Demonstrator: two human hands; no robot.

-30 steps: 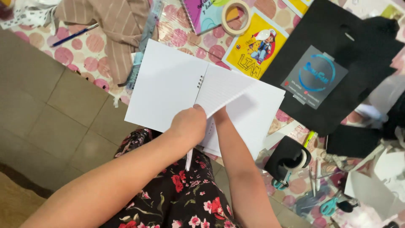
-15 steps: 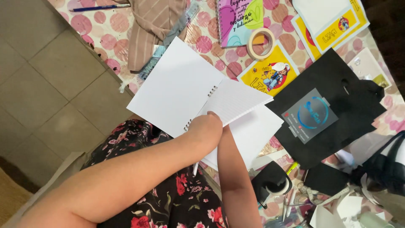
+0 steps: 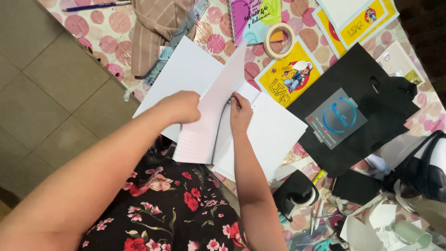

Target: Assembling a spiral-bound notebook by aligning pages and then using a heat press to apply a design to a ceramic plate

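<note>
Spiral notebook (image 3: 195,79), open, lies at the near edge of the bench (image 3: 100,32), with its cloth of pink dots, right at the centre of the head view. The left hand (image 3: 183,107) is clenched on a lined page (image 3: 211,116), its fingers pinching the sheet so that it stands lifted between the two blank sides. The right hand (image 3: 240,111) sits just at three o'clock of that page, fingers curled and pressing down by the spiral binding. At one o'clock from the notebook there's a roll of masking tape (image 3: 278,41), and just below it a yellow card (image 3: 290,76) with a cartoon figure. Out at three o'clock, a black bag (image 3: 367,116) with a grey label lies flat. At eleven o'clock, a striped brown cloth (image 3: 155,28); beyond it, at the far corner, a blue pen (image 3: 93,6). Down at six o'clock, a floral dress (image 3: 158,204) covers the person's lap.
</note>
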